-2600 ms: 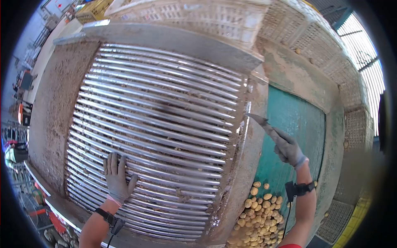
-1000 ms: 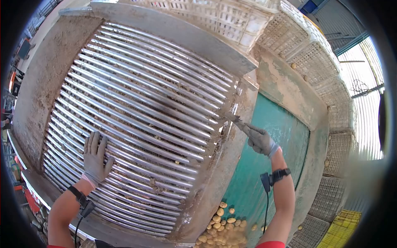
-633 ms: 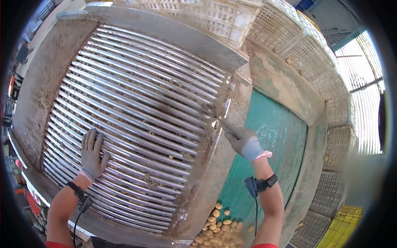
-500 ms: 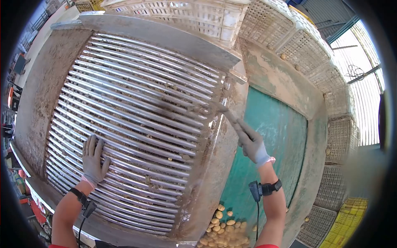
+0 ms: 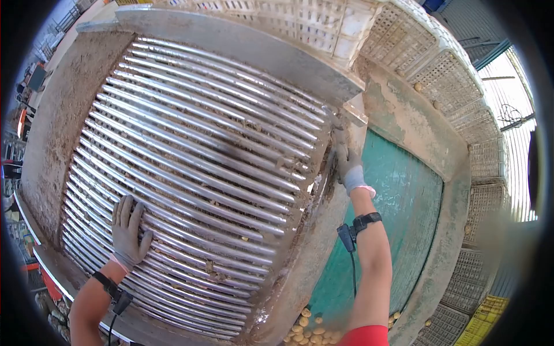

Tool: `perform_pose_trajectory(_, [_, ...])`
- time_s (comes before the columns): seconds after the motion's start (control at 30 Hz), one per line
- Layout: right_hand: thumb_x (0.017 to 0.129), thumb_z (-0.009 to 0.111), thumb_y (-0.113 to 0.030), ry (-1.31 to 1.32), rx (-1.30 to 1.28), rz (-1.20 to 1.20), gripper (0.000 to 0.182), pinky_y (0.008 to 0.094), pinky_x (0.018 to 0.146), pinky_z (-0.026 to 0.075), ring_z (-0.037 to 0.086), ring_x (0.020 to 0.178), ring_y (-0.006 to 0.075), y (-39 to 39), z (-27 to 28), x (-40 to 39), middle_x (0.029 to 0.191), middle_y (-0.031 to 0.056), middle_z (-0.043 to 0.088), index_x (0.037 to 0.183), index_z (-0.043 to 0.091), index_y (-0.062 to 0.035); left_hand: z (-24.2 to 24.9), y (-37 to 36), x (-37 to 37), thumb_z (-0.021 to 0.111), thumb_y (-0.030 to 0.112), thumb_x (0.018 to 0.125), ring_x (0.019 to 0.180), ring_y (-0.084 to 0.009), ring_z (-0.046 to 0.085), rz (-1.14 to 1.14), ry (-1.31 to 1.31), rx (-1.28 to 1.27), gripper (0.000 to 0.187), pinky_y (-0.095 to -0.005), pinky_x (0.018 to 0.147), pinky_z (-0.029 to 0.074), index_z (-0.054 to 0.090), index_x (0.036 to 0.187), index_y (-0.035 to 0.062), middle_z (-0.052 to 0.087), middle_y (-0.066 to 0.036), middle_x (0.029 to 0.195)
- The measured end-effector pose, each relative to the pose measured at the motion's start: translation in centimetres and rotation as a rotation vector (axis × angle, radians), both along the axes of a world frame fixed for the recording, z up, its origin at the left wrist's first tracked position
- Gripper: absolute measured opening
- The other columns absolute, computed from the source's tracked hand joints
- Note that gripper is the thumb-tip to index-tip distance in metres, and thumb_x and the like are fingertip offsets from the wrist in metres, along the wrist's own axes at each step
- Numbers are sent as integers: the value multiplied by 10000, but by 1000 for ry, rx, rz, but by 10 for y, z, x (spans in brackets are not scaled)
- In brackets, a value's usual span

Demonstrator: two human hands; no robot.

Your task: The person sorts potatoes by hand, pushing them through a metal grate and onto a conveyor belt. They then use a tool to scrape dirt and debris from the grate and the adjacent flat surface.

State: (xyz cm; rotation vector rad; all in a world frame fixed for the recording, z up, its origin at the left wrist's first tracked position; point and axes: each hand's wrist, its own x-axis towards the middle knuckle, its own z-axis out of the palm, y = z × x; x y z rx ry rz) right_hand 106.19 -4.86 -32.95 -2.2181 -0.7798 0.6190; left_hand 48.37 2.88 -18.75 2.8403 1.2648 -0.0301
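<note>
My left hand, in a grey glove, lies flat with spread fingers on the metal rollers, holding nothing. My gloved right hand is over the muddy ledge at the right ends of the rollers. Its fingers are wrapped round a slim, mud-coloured tool, whose tip reaches the upper right corner of the roller bed; its exact shape is unclear. Soil and small clods lie on and between the rollers. Right of the ledge runs a wet green belt.
Potatoes lie at the belt's lower end. A metal side plate borders the rollers at the top. White crates line the back and right, with a yellow crate at lower right. A concrete rim surrounds the belt.
My right hand and the tool have moved up along the ledge to the rollers' upper right corner. My left hand stays on the rollers. The view has shifted slightly.
</note>
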Motion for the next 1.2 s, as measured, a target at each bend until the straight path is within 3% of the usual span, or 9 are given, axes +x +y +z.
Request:
perform_pose_trajectory(0.13, [951, 492, -548, 390, -85, -53, 534, 335, 345, 358, 461, 388, 174, -21, 34, -29, 542, 58, 486, 835, 547, -29, 0, -3, 4, 609, 213, 789, 1390, -459, 275, 12, 15, -10, 689, -545, 1168, 169, 398, 1411, 4, 312, -273, 1486])
perform_pose_trajectory(0.37, [951, 481, -564, 424, -89, -31, 581, 342, 362, 362, 474, 407, 167, -82, 27, -85, 555, 80, 511, 816, 551, -4, -3, -1, 2, 597, 198, 807, 1402, -454, 256, 13, 22, 16, 694, -533, 1176, 157, 366, 1433, 6, 289, -264, 1503])
perform_pose_trajectory(0.47, [945, 460, -525, 314, -377, 134, 614, 458, 709, 504, 661, 738, 357, -104, 54, -119, 818, 241, 638, 1081, 612, 54, -5, -3, 1, 591, 203, 814, 1402, -447, 255, 3, 7, 28, 689, -531, 1175, 161, 363, 1435, 12, 278, -258, 1511])
perform_pose_trajectory(0.7, [961, 502, -348, 106, -259, 727, 456, 521, 791, 489, 628, 902, 468, -264, 31, -255, 1071, 288, 626, 1260, 558, -10, -3, -5, 1, 572, 216, 847, 1415, -429, 241, 31, 15, 17, 662, -507, 1188, 146, 360, 1445, 27, 273, -249, 1519])
perform_pose_trajectory(0.8, [963, 526, -293, 215, -242, 583, 364, 494, 652, 497, 644, 752, 368, -249, 70, -234, 927, 220, 644, 1201, 567, -21, -2, -4, 1, 583, 219, 842, 1412, -432, 250, 31, 2, 12, 671, -505, 1189, 152, 361, 1450, 41, 272, -250, 1519])
perform_pose_trajectory(0.87, [967, 559, -308, 706, -230, 57, 268, 373, 495, 463, 585, 585, 187, -231, 43, -175, 720, 72, 589, 1034, 581, -49, -1, -4, 1, 593, 218, 832, 1407, -429, 263, 25, -5, 17, 675, -512, 1185, 162, 369, 1445, 47, 286, -247, 1511])
perform_pose_trajectory(0.9, [962, 575, -375, 628, -76, -57, 317, 296, 457, 424, 518, 531, 121, -186, 76, -149, 647, 6, 534, 930, 553, -60, -1, -5, 1, 595, 220, 829, 1406, -427, 265, 21, -5, 10, 676, -516, 1183, 165, 372, 1442, 46, 292, -246, 1507])
perform_pose_trajectory(1.03, [962, 530, -447, 540, 69, -166, 374, 344, 404, 382, 496, 462, 182, -62, 36, -15, 621, 38, 514, 944, 548, -74, 1, -2, 0, 602, 229, 814, 1395, -420, 290, -5, -31, 26, 659, -531, 1172, 189, 407, 1414, 43, 327, -245, 1484])
perform_pose_trajectory(1.2, [934, 523, -560, 376, -114, -141, 488, 339, 327, 337, 420, 354, 165, -5, 40, -17, 501, 29, 433, 859, 527, -77, 3, 4, 1, 602, 236, 812, 1389, -420, 304, -26, -49, 30, 630, -532, 1164, 203, 439, 1387, 37, 345, -249, 1471])
